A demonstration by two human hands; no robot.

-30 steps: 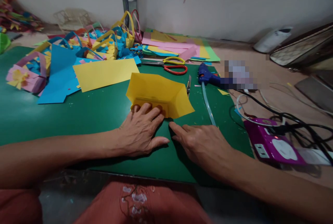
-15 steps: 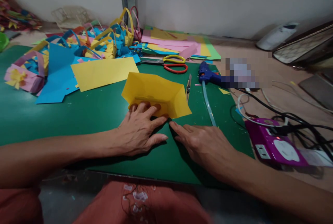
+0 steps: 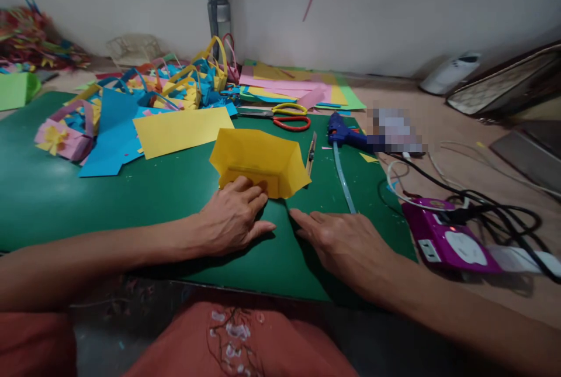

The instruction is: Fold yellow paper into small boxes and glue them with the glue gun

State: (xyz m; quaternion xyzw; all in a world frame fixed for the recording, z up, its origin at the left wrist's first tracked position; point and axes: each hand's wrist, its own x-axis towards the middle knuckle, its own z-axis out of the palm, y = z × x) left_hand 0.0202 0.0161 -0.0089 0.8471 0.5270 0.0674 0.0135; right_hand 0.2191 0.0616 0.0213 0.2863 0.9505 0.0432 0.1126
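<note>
The folded paper [image 3: 260,152] is plain yellow and creased, its back and side panels flaring up and outward, its near side partly hidden. It sits on the tabletop [image 3: 149,199], between the near and far edges, in from the right edge.

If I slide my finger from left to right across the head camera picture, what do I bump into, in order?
Pink basket, flat yellow sheet, folded yellow paper, cutter, glue gun, purple socket box.
</note>
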